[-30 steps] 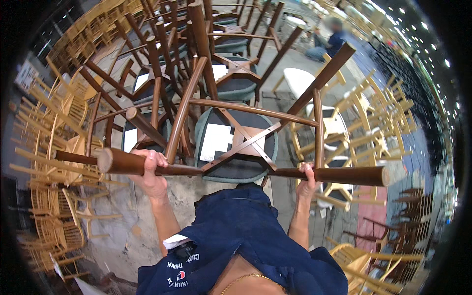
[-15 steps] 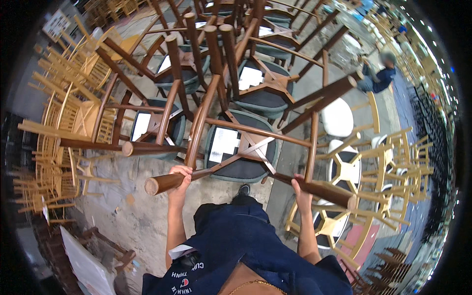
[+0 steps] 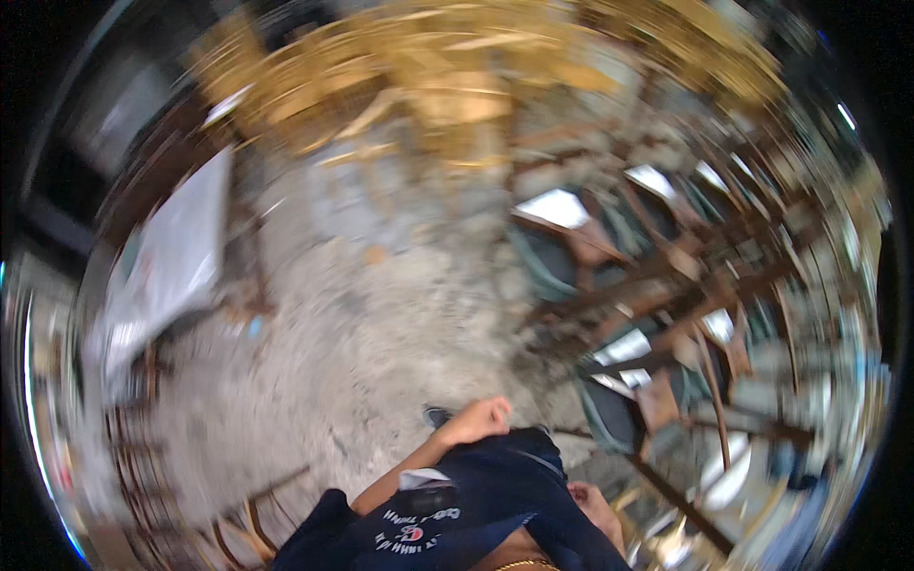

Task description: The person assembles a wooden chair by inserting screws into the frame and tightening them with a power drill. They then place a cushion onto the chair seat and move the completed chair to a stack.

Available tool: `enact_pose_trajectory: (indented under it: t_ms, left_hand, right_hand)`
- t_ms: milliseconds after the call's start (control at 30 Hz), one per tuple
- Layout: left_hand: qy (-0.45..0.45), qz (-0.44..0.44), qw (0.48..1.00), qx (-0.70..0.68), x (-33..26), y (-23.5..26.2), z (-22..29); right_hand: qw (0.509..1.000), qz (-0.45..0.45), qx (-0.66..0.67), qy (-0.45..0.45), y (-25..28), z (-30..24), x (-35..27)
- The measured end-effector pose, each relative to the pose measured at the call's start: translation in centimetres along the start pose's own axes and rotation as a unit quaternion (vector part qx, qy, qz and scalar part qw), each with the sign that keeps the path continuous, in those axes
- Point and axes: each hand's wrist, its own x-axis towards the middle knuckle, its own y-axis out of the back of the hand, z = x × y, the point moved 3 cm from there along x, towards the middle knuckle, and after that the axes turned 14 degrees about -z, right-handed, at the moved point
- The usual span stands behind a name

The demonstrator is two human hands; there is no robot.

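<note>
My left hand (image 3: 480, 420) hangs in front of my dark blue shirt, above the concrete floor. Its fingers look curled, and I see nothing in them. Partly tucked beside my body on the right is my right hand (image 3: 594, 506); its fingers are smeared and I cannot make out their shape. Nearest to it stands an upturned dark brown wooden chair (image 3: 609, 415) with a grey-green padded seat, its legs pointing up and outward. Neither hand visibly touches it. Another upturned chair (image 3: 546, 259) of the same kind sits farther off. Motion blurs most of the scene.
Several more dark upturned chairs crowd the right side. Light wooden chairs (image 3: 428, 105) are massed at the far side. A whitish sheet-covered panel (image 3: 181, 243) leans at the left, with brown slatted furniture (image 3: 143, 462) below it. White-seated chair (image 3: 725, 473) at lower right.
Both hands have let go of the upturned brown chair's legs and drawn in toward my body. My view has swung left, so the chairs now lie to the right.
</note>
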Motion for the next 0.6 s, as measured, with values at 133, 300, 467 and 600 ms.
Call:
enact_pose_trajectory:
  t_ms: [133, 300, 467, 600]
  left_hand:
    - [0.014, 0.086, 0.995, -0.039, -15.0, 5.3, -8.8]
    - [0.064, 0.230, 0.971, -0.010, -28.1, 8.0, -14.1]
    - [0.185, 0.309, 0.919, -0.163, -39.3, 7.4, -18.7]
    - [0.229, 0.479, 0.829, -0.177, -45.7, 7.6, -18.1]
  right_hand:
    - [0.996, -0.001, -0.083, -0.009, -6.8, -6.3, 10.7]
    - [0.923, -0.072, -0.352, -0.136, -13.1, -17.3, 22.8]
    - [0.911, -0.230, -0.311, -0.144, -28.6, -25.5, 34.6]
    - [0.810, -0.373, -0.357, -0.278, -43.9, -34.5, 42.4]
